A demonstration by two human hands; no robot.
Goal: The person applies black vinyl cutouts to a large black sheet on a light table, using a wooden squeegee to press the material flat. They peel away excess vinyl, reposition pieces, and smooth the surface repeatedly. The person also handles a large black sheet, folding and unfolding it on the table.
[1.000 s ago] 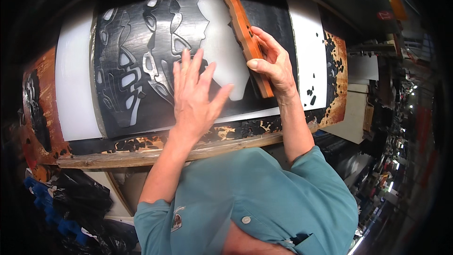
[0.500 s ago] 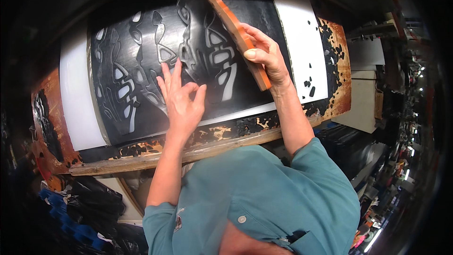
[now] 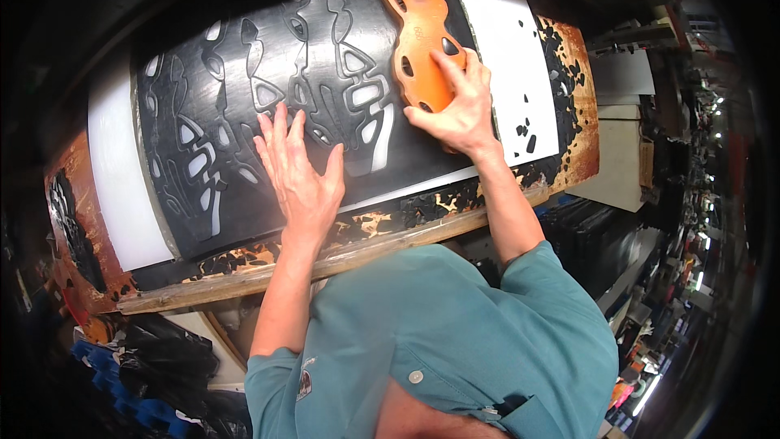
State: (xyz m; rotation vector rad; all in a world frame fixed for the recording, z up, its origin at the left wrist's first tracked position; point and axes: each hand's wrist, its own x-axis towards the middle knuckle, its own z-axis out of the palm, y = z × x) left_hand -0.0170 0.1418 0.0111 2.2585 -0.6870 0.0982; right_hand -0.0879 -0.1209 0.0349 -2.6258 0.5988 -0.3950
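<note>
A black rubber sheet (image 3: 236,57) lies over a white board, marked with rows of cut shapes and openings that show white. On its right part, an orange cutting die (image 3: 421,49) rests about flat, with a wavy outline and several dark-edged holes. My right hand (image 3: 461,106) has hold of the die's near end: the thumb is at the lower edge and the fingers reach over the top. My left hand (image 3: 305,179) is spread palm down on or just above the sheet, left of the die, holding nothing. The die's underside is hidden.
A white board (image 3: 516,65) extends past the sheet on both sides. Black scraps (image 3: 561,85) litter the rusty bench at the right, and a wooden rail (image 3: 341,260) runs along the near edge. Dark bags (image 3: 166,358) sit below left; cartons (image 3: 609,154) stand at the right.
The orange die has tipped from edge-on to flat on the sheet at the right. My right hand has turned over it. My left hand's fingers have opened out from a pinch.
</note>
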